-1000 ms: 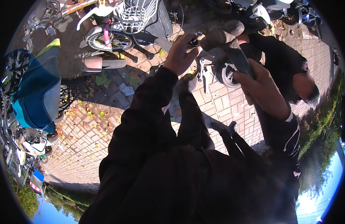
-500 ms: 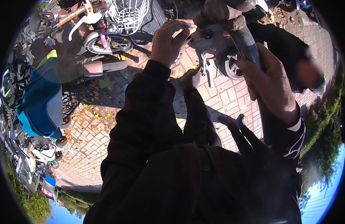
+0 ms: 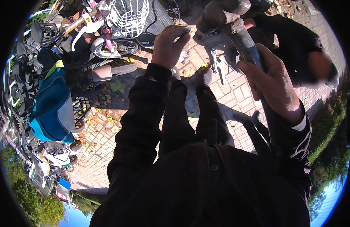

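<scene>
My left hand (image 3: 168, 47) is raised in front of me, its thumb and fingers pinching a small dark grey piece (image 3: 187, 29). What exactly this piece is I cannot make out. Wrapped around the grey tube-like handle of a hammer (image 3: 246, 44) is my right hand (image 3: 272, 81). The hammer's thick, worn metal head points up and away, to the right of my left hand and apart from it. On the paving beyond my feet lies a silver metal part (image 3: 215, 62) shaped like a bicycle crank.
Bicycles and parts crowd the left, among them a white wire basket (image 3: 130, 19), a small wheel (image 3: 116, 48) and a blue-teal cloth cover (image 3: 52, 108). At the right a person in dark clothing (image 3: 288, 39) bends low. Fallen leaves (image 3: 117, 86) lie on the brick paving (image 3: 95, 147).
The view has shifted slightly, so the bicycles sit farther right in it. Both hands keep their grips and have hardly moved. The hammer now covers much of the black wheel seen earlier.
</scene>
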`<state>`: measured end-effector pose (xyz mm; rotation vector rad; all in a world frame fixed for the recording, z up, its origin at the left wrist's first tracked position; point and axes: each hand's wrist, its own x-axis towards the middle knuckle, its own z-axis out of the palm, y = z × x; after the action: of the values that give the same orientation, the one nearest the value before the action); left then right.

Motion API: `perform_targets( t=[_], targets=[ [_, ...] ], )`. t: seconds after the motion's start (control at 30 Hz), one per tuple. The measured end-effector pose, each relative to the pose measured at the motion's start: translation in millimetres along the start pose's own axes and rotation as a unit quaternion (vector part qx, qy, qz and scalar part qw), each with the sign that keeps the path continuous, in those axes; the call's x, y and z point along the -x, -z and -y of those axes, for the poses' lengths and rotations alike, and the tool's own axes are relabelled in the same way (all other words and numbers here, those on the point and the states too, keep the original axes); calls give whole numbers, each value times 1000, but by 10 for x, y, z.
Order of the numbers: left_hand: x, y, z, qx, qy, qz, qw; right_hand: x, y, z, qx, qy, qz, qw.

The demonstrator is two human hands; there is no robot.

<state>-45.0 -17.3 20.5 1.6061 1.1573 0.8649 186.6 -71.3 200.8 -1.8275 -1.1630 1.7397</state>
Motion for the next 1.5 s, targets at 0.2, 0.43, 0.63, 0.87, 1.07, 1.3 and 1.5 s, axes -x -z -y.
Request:
perform_targets(
  t=[0.2,0.43,0.63,0.87,1.07,1.3,1.5],
  targets=[
    [66,-20,26,-44,-7,-27,999,10,7,-34,8,9,12,1000],
    [75,-31,69,-41,49,1,998,-177,-244,7,186,102,-39,976],
    [64,-54,101,2,40,-12,999,-105,-176,-10,164,85,-37,982],
    [30,-8,56,-30,35,-5,999,-267,-267,11,224,90,-22,970],
    [53,-38,16,19,23,-14,999,-126,-187,212,129,127,-90,979],
    [58,-21,44,5,49,-8,999,-244,-188,171,191,77,-20,978],
    [41,-12,57,-12,76,21,997,-199,-236,72,179,186,-95,961]
  ],
)
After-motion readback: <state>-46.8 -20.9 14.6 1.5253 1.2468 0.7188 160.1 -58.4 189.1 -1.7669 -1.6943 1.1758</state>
